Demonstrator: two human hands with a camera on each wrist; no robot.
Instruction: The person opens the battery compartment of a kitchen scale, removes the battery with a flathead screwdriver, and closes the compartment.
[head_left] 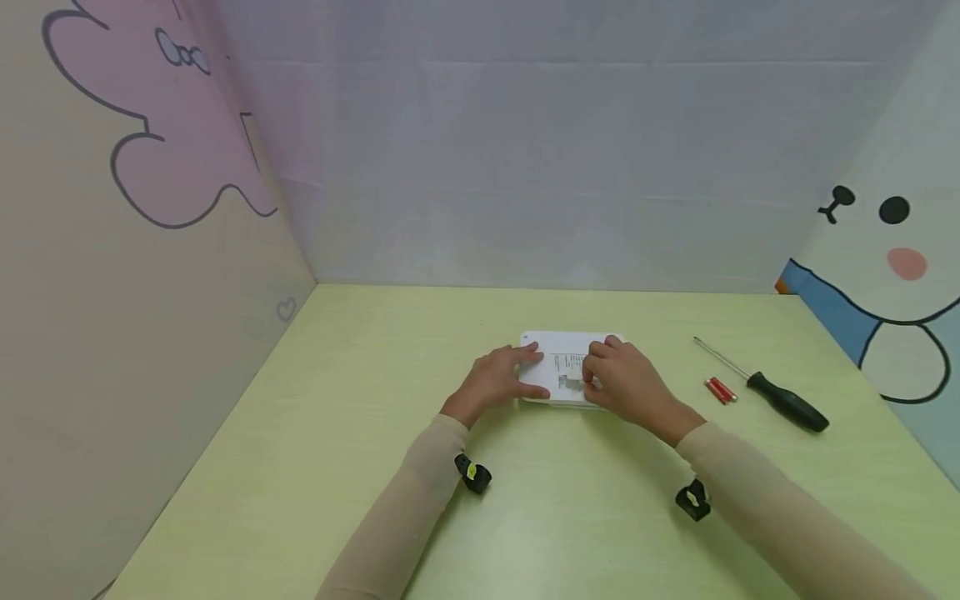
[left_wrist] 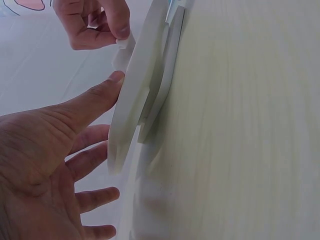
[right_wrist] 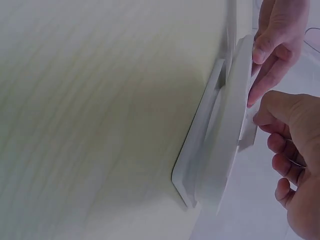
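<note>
A flat white device [head_left: 553,340] lies face down on the table, its printed back upward. My left hand [head_left: 495,381] rests on its left side, thumb on the near part and fingers spread fairly straight over the far part. At the right side, my right hand [head_left: 632,385] pinches a small white cover [left_wrist: 123,56] between thumb and index finger. That cover stands tilted up from the back of the device, near a recess beside the printed text. Whether the cover is fully detached cannot be seen. Both wrist views show the device edge-on, with a thinner base part [right_wrist: 192,160] beneath it.
Two red batteries [head_left: 721,391] lie side by side to the right of my right hand. Beyond them is a screwdriver [head_left: 787,402] with a black handle, its tip pointing to the far left. Printed panels stand along the table's left, back and right sides.
</note>
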